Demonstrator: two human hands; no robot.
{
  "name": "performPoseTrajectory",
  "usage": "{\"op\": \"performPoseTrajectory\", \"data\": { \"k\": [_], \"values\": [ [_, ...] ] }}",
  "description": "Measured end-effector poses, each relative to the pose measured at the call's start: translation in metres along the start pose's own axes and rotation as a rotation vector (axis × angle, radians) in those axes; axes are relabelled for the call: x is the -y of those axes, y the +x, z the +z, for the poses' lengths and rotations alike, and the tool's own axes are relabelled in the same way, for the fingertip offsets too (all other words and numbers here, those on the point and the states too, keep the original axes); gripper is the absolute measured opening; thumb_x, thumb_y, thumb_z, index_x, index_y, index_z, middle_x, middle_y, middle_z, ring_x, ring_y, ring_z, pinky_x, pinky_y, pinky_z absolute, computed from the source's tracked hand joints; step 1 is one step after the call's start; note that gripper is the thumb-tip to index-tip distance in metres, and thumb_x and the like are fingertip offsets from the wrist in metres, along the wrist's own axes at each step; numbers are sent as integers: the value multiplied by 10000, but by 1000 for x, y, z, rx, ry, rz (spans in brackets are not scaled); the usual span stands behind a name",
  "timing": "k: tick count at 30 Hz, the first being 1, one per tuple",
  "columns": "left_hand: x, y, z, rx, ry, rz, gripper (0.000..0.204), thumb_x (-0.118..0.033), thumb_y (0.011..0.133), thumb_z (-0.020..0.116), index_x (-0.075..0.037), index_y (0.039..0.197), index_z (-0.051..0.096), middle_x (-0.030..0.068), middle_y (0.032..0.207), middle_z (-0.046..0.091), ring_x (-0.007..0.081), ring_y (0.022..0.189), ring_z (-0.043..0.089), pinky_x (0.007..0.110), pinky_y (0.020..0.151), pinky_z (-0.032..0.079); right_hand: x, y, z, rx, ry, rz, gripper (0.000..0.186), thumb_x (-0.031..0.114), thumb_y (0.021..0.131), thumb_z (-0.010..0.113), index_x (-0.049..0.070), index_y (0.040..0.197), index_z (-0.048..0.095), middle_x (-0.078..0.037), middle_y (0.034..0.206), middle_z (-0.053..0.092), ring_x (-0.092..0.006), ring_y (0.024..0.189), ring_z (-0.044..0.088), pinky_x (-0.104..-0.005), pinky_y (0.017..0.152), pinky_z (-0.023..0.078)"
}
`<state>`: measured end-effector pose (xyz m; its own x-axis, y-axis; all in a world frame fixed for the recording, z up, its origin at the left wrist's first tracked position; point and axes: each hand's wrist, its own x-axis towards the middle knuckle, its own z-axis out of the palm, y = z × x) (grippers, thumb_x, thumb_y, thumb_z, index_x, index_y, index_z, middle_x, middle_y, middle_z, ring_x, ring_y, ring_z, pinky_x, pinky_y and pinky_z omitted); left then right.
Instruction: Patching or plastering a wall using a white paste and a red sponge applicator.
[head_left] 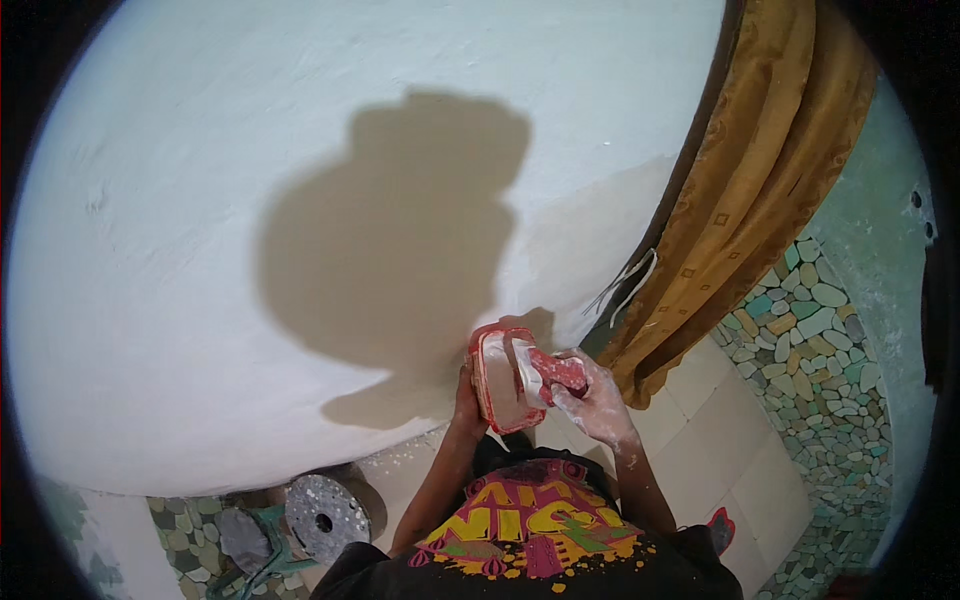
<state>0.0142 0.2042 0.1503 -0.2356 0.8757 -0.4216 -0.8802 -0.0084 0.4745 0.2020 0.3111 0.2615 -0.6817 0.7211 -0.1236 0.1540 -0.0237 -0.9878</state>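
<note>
My left hand (467,402) grips the side of a small red tub (484,392) with rounded corners, smeared with white paste. In my right hand (602,408), which is dusted with white, is a putty knife (560,372) with a red, paste-spattered handle. Its blade lies over the tub's open top, with white paste on it. Some fingers of my left hand are hidden behind the tub. Just beyond both hands rises a white wall (200,250), with a large shadow cast across it and a duller patch near the doorway edge.
A brown-gold curtain (740,200) hangs at the right, with loose white wires (635,285) beside its edge. At the lower left stands a round, white-splattered object (325,520) with a dark centre hole. Beige tiles (750,470) and pebble paving (810,350) cover the floor.
</note>
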Motion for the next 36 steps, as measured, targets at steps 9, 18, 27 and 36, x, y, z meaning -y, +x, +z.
{"op": "performPoseTrajectory", "data": {
  "k": [9,18,27,36],
  "values": [
    [-113,-170,-326,-49,-1,5,650,-605,982,431,-99,1384,494,126,1278,610,262,1153,613,442,994,514,-83,-72,373,153,-400,50,473,162,870,620,24,1313,528,-251,1113,660,-406,1054,637,-443,938,490],
    [-155,-125,-517,-74,-81,119,612,-576,1005,390,-92,1355,522,121,1249,638,261,1106,651,432,970,541,-212,-5,522,138,-401,-56,444,150,882,614,16,1297,534,-272,1077,654,-438,1008,632,-469,877,511],
    [-111,-49,-542,-140,-15,97,616,-537,1008,418,-74,1412,465,132,1342,581,260,1208,589,445,1016,502,-271,34,493,-10,-514,-122,420,95,879,595,13,1287,541,-277,1041,647,-459,924,637,-493,801,517],
    [-86,-29,-518,22,72,229,641,-552,1025,337,-49,1395,483,143,1313,596,272,1181,598,446,1022,486,-290,26,472,-102,-490,-95,412,67,867,569,-20,1270,576,-278,1080,631,-447,970,631,-474,829,517]
  ]
}}
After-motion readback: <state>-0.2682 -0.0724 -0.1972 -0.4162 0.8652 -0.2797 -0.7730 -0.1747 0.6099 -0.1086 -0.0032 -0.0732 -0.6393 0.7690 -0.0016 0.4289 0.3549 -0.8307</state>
